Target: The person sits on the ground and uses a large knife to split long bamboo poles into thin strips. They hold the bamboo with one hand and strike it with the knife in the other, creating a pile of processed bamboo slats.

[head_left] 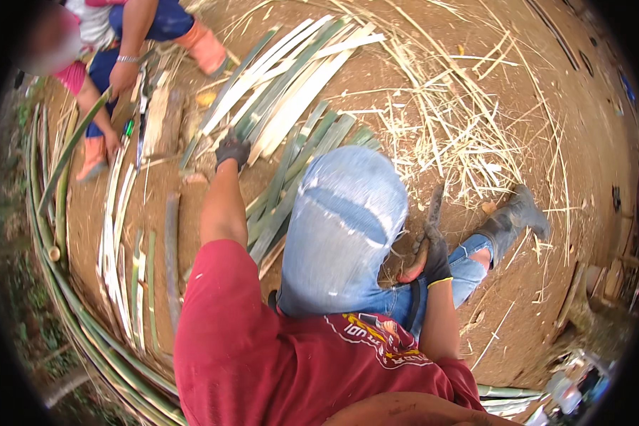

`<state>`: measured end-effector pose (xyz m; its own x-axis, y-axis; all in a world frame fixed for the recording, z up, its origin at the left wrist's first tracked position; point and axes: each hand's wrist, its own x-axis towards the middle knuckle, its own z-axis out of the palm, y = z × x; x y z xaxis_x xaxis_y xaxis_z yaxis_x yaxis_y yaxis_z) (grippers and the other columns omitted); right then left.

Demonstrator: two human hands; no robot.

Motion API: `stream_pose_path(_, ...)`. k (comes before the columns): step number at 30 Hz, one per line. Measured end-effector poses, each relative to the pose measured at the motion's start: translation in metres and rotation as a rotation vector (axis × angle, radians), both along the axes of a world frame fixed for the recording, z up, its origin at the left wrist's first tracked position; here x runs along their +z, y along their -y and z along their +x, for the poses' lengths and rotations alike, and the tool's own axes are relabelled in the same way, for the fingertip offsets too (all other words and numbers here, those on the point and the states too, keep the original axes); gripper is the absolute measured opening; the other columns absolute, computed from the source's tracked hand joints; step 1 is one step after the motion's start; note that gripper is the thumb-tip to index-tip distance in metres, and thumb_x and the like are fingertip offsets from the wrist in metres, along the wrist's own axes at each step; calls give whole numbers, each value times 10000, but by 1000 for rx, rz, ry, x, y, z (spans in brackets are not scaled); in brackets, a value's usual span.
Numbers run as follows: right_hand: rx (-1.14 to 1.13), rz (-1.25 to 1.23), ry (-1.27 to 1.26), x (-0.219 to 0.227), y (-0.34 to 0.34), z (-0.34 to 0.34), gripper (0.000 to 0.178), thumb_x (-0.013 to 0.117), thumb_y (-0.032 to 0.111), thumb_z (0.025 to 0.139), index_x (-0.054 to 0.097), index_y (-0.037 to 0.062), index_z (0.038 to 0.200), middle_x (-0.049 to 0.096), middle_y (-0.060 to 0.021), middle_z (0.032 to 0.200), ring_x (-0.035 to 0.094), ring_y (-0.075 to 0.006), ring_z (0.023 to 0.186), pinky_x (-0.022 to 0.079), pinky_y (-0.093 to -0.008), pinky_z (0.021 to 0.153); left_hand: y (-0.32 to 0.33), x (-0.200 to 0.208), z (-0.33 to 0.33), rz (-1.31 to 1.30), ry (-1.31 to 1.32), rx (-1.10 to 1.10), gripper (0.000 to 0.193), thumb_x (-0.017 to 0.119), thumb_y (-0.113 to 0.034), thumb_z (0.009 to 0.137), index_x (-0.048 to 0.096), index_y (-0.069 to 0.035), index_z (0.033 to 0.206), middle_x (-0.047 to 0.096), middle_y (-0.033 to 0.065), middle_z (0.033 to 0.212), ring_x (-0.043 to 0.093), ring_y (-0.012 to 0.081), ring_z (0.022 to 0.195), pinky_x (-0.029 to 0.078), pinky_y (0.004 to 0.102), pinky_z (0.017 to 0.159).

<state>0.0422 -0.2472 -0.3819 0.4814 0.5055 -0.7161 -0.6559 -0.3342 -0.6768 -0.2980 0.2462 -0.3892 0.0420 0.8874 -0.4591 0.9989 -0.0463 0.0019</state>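
Dozens of split bamboo strips [291, 85] lie fanned across the bare dirt ground [547, 142], pale inner faces and green skins turned up side by side, in front of a seated person in a red shirt [277, 362] and torn blue jeans [348, 220]. The person's left hand [232, 151], in a dark glove, reaches forward with fingers curled down onto the near ends of the strips, touching them; whether it grips one cannot be told. The right hand [433, 252], also gloved, is closed around the handle of a knife [435, 206] whose dark blade points away beside the raised knee. Judging by the heap already laid out and the litter of dry shavings [468, 135] to the right, much of the splitting looks done. Longer green bamboo slats [64, 284] curve along the left edge, and another flat bundle of strips [121, 234] lies just left of the arm, so more material appears to wait. The strips look thin, long and springy, some narrow, some broad, loosely overlapping. At upper left a second person [128, 28], seated in orange boots [206, 46], holds one green slat [74, 145] in a hand [123, 74] wearing a bracelet. A dark boot [515, 220] covers the seated person's outstretched foot.
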Motion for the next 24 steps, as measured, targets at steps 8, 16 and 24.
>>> stream_pose_path(8, 85, -65, 126, 29, -15, -7, 250, 547, 319, 957, 569, 71, 928, 565, -44, 717, 579, -167, 559, 480, -289, 505, 11, 8, 17, 111, 3, -97, 613, 578, -417, 892, 436, -162, 1431, 433, 190, 1458, 491, 350, 1284, 430, 436, 1042)
stream_pose_path(16, -58, 149, 190, 29, -10, -5, 175, 560, 229, 958, 568, 57, 983, 592, -46, 751, 611, -163, 593, 508, -268, 539, 30, 35, -3, -79, 550, -80, 702, 583, -498, 901, 435, -35, 1408, 572, 261, 1284, 554, 370, 1200, 412, 425, 1019)
stream_pose_path(24, -212, 449, 337, 156, -67, 29, 142, 571, 184, 953, 538, 59, 1011, 579, -43, 757, 597, -132, 601, 512, -264, 550, 103, 152, 66, -31, 1194, -281, 299, 710, -257, 862, 582, -48, 1033, 590, 11, 776, 553, 114, 670, 478, 282, 621)
